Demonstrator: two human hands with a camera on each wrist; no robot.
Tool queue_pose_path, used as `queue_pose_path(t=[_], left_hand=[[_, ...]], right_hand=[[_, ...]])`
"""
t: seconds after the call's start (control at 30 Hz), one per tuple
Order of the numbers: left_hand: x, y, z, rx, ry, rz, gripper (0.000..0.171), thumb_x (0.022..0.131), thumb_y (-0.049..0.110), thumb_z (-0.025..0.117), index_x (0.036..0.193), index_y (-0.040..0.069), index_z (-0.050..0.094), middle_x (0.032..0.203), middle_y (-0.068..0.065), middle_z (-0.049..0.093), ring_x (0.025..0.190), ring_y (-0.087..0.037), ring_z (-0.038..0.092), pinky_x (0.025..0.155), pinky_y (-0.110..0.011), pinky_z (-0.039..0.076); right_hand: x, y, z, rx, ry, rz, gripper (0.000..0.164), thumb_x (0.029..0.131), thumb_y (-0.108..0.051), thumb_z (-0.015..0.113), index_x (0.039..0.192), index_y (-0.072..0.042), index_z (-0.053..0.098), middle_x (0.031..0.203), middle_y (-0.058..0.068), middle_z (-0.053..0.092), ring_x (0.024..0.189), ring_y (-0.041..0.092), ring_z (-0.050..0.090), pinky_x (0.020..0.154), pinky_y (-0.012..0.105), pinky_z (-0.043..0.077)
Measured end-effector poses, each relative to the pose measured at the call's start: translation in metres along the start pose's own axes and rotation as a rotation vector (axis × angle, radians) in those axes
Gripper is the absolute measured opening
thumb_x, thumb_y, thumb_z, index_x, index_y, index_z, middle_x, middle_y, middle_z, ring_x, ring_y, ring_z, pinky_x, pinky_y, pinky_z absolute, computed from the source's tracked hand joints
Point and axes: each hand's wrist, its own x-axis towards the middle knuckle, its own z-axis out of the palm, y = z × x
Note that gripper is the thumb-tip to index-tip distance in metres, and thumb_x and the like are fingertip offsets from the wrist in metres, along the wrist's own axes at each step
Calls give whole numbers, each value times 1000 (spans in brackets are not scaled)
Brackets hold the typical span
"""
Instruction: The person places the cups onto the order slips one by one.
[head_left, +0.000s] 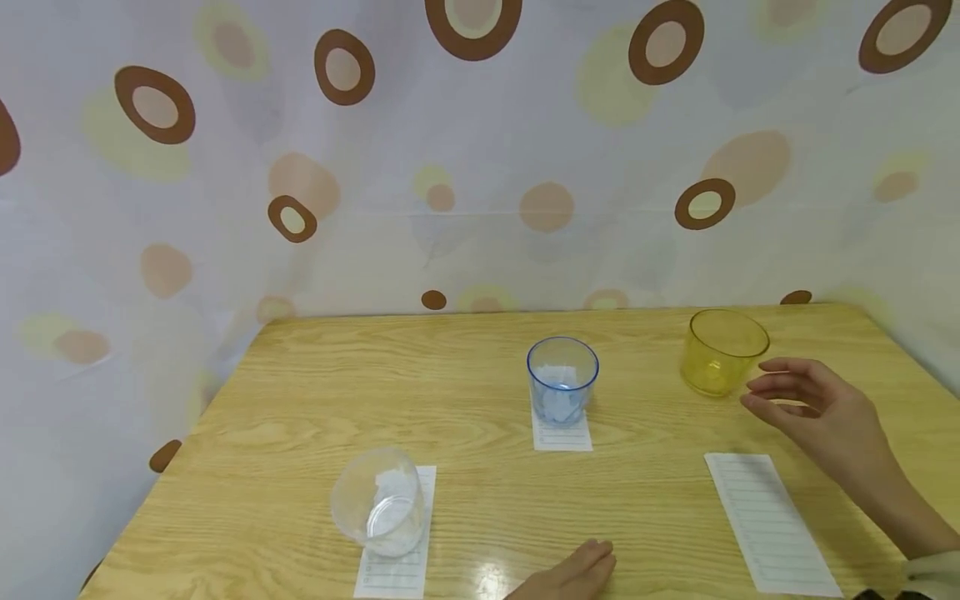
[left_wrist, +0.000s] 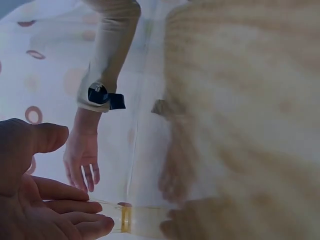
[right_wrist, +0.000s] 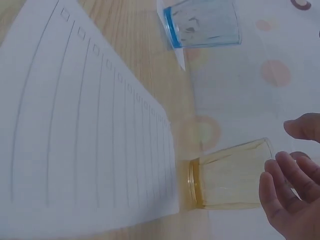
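Observation:
A yellow see-through cup [head_left: 716, 367] stands upright at the back right of the table. My right hand [head_left: 825, 408] hovers close to its right front side, fingers loosely bent and holding nothing; in the right wrist view the fingers [right_wrist: 285, 192] overlap the cup's rim end, and I cannot tell whether they touch. Low in the head view, my left hand [head_left: 570, 575] is partly cut off by the frame edge. The left wrist view shows that hand [left_wrist: 50, 200] with fingers extended and nothing held. A lined paper strip [head_left: 772, 525] lies in front of the yellow cup.
A blue-rimmed clear cup [head_left: 562, 383] stands on a paper strip [head_left: 562, 439] near the middle. At the front left, a clear colourless cup [head_left: 378, 504] is on another strip [head_left: 393, 575]. Behind the wooden table [head_left: 375, 383] hangs a patterned curtain [head_left: 480, 150].

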Motion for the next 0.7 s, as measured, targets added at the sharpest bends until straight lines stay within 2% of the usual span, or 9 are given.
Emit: queue_pose_path(t=[0.07, 0.13, 0.17, 0.23, 0.33, 0.43, 0.53, 0.63, 0.7], left_hand=[[8, -1, -4, -173, -155, -127, 48, 99, 23, 53, 134, -10, 49, 138, -22, 51, 131, -31, 46, 106, -26, 38], [17, -3, -5, -287, -268, -251, 55, 100, 27, 51, 141, -8, 41, 147, -20, 42, 138, -27, 37, 109, -25, 33], [22, -4, -6, -330, -308, -292, 57, 101, 28, 50, 144, -7, 37, 150, -20, 37, 140, -27, 33, 110, -24, 31], [32, -5, -6, -345, -341, -308, 61, 99, 30, 52, 146, -5, 34, 152, -18, 35, 142, -25, 30, 111, -24, 29], [47, -4, -6, -321, -366, -333, 63, 99, 35, 53, 147, -2, 35, 152, -13, 36, 141, -21, 30, 109, -22, 30], [64, -3, -4, -316, -403, -400, 65, 100, 43, 48, 149, 3, 33, 153, -6, 34, 142, -16, 28, 108, -21, 31], [79, -5, 0, -275, -444, -452, 69, 100, 50, 42, 151, 6, 29, 155, -3, 29, 143, -15, 23, 109, -23, 31], [93, -9, 7, -149, -487, -438, 73, 100, 55, 37, 151, 4, 27, 156, -6, 27, 144, -18, 20, 112, -23, 27], [103, -11, 14, -67, -521, -418, 75, 99, 58, 35, 151, 4, 27, 155, -6, 27, 144, -18, 19, 112, -23, 24]], right_hand=[[3, 3, -1, 10, 19, 6, 39, 87, -7, 72, 117, -24, 55, 95, -20, 67, 84, -10, 61, 70, 6, 48], [5, 6, -3, 19, 39, 15, 43, 86, -6, 73, 118, -28, 53, 96, -22, 65, 85, -12, 60, 70, 5, 47], [5, 8, -4, 20, 48, 21, 45, 86, -6, 73, 117, -30, 52, 97, -23, 64, 85, -13, 59, 69, 5, 47], [7, 10, -5, 19, 67, 38, 48, 85, -5, 73, 117, -33, 50, 98, -25, 61, 86, -14, 57, 69, 4, 46], [9, 12, -5, -10, 85, 56, 53, 85, -8, 74, 117, -37, 45, 100, -25, 56, 86, -14, 55, 69, 3, 45], [12, 14, -5, -43, 95, 84, 54, 85, -11, 76, 121, -35, 43, 102, -24, 52, 85, -15, 53, 68, 4, 45], [17, 15, -5, -79, 86, 117, 59, 85, -17, 76, 132, -21, 42, 104, -21, 47, 82, -15, 51, 65, 5, 46], [23, 17, -4, -101, 61, 145, 73, 85, -21, 76, 142, -4, 33, 109, -17, 43, 81, -16, 49, 63, 7, 47], [26, 19, -4, -106, 45, 153, 80, 85, -23, 76, 144, 2, 28, 113, -14, 41, 82, -16, 48, 63, 7, 47]])
